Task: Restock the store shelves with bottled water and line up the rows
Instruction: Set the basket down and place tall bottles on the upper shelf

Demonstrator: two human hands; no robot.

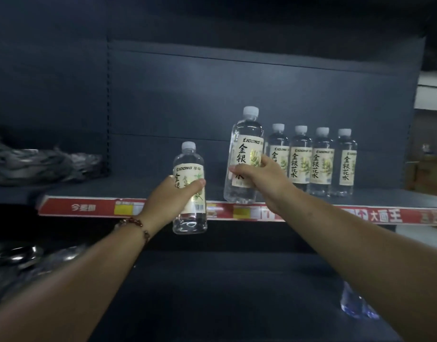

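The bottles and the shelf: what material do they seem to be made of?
Bottles: likely clear glossy plastic; the dark back panel shows through them, with white ribbed caps and what look like paper labels. Shelf: probably painted metal, matte dark blue-grey, flat and thin-edged; the material is uncertain in this light.

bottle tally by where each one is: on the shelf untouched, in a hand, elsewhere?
Standing on shelf, untouched: 4 (leftmost)
Held by right hand, at shelf edge: 1
Held by left hand, off shelf: 1
Blurred bottle, lower right: 1
Total: 7
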